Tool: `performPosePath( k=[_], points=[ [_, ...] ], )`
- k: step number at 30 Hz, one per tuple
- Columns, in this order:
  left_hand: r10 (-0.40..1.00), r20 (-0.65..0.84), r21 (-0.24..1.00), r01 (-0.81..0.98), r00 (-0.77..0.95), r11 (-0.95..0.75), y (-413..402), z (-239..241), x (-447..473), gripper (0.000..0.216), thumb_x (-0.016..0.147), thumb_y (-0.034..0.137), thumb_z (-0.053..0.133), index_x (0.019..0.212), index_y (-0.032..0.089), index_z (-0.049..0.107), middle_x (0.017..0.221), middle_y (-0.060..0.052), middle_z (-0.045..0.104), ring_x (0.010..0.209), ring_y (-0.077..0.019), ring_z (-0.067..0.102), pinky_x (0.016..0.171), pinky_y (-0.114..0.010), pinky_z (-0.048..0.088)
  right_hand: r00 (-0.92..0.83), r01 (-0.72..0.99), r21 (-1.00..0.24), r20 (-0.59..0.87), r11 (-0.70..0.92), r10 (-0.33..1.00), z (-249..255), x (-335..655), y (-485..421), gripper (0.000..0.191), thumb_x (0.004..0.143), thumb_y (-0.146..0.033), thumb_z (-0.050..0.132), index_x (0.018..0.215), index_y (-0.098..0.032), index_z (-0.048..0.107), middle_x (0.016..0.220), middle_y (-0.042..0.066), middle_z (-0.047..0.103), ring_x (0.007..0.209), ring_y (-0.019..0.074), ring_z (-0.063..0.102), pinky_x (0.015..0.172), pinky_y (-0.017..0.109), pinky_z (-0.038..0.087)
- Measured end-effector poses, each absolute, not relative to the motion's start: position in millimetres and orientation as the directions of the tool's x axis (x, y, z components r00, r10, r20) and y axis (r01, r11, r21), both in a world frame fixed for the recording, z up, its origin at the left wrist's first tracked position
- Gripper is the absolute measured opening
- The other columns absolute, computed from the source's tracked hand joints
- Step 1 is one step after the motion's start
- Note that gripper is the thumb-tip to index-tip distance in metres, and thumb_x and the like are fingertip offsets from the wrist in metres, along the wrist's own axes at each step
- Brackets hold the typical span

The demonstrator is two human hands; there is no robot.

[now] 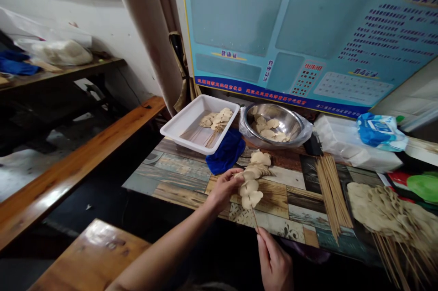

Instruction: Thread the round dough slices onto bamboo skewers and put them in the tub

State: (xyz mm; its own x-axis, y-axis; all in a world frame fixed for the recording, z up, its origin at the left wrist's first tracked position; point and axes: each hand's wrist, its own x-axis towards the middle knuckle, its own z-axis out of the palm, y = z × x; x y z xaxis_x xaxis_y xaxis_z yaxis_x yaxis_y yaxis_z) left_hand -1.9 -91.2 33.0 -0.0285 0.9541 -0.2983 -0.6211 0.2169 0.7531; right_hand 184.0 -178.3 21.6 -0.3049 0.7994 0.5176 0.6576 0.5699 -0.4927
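Note:
My right hand (273, 260) grips the lower end of a thin wooden skewer (254, 219) near the table's front edge. Pale, flat, round slices (252, 200) are threaded along the skewer above it. The fingers of my left hand (224, 190) are closed at the edge of the upper slices, touching them from the left side. Just beyond lies a small pile of similar slices (260, 158) on the wood-patterned table (185, 174); where pile and skewer part is hard to make out.
A white tray (176, 129) holds finished-looking skewers. Beside it stands a steel bowl (297, 129) with loose slices. A blue cloth (227, 152) lies in front. Bare skewers (330, 193) and a heap of loaded skewers (386, 211) sit on the right, near a wipes pack (379, 131).

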Motion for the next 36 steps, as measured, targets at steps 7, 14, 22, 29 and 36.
performPosePath(
  k=[7, 14, 22, 29, 36],
  points=[
    [0.925, -0.328, 0.562, -0.748, 0.190, 0.353, -99.5, 35.3, 8.5, 0.024, 0.067, 0.026, 0.076, 0.080, 0.011, 0.063, 0.074, -0.007, 0.067, 0.065, -0.0158, 0.063, 0.067, -0.027, 0.052, -0.269, 0.592, -0.625, 0.442, 0.509, 0.856, 23.3, 183.0, -181.9, 0.039, 0.096, -0.032, 0.037, 0.096, -0.015, 0.073, 0.086, 0.010, 0.077, 0.076, 0.0191, 0.074, 0.068, 0.022, 0.060],
    [0.924, -0.342, 0.538, -0.771, 0.169, 0.340, -103.6, 35.5, 16.6, 0.024, 0.069, 0.026, 0.075, 0.082, 0.010, 0.062, 0.074, -0.007, 0.067, 0.065, -0.0160, 0.064, 0.068, -0.029, 0.053, -0.221, 0.576, -0.686, 0.393, 0.445, 0.893, 24.0, 181.3, -184.1, 0.039, 0.096, -0.035, 0.039, 0.092, -0.014, 0.072, 0.083, 0.011, 0.077, 0.074, 0.0187, 0.074, 0.067, 0.019, 0.059],
    [0.908, -0.354, 0.516, -0.763, 0.224, 0.390, -119.2, 32.4, 35.6, 0.027, 0.068, 0.030, 0.076, 0.083, 0.011, 0.064, 0.073, -0.006, 0.065, 0.063, -0.0138, 0.062, 0.068, -0.027, 0.049, -0.160, 0.567, -0.741, 0.330, 0.360, 0.930, 20.3, 182.0, -184.3, 0.039, 0.095, -0.036, 0.039, 0.092, -0.015, 0.071, 0.084, 0.011, 0.077, 0.075, 0.0192, 0.074, 0.066, 0.019, 0.059],
    [0.893, -0.343, 0.600, -0.663, 0.293, 0.448, -126.8, 25.3, 49.2, 0.034, 0.068, 0.038, 0.074, 0.087, 0.011, 0.065, 0.075, -0.007, 0.064, 0.067, -0.0149, 0.060, 0.069, -0.027, 0.047, -0.118, 0.587, -0.727, 0.358, 0.356, 0.926, 18.5, 187.2, -180.5, 0.044, 0.096, -0.040, 0.035, 0.088, -0.015, 0.071, 0.079, 0.012, 0.076, 0.071, 0.0191, 0.074, 0.062, 0.019, 0.058],
    [0.994, 0.085, 0.984, 0.162, -0.070, -0.073, -74.2, 15.1, 10.8, 0.017, 0.068, 0.029, 0.071, 0.083, 0.021, 0.068, 0.084, -0.005, 0.060, 0.082, -0.0191, 0.053, 0.078, -0.028, 0.041, -0.082, 0.655, -0.658, 0.427, 0.371, 0.901, 15.0, 206.1, -175.6, 0.046, 0.096, -0.041, 0.036, 0.088, -0.013, 0.071, 0.078, 0.012, 0.076, 0.069, 0.0191, 0.074, 0.060, 0.017, 0.057]
  ],
)
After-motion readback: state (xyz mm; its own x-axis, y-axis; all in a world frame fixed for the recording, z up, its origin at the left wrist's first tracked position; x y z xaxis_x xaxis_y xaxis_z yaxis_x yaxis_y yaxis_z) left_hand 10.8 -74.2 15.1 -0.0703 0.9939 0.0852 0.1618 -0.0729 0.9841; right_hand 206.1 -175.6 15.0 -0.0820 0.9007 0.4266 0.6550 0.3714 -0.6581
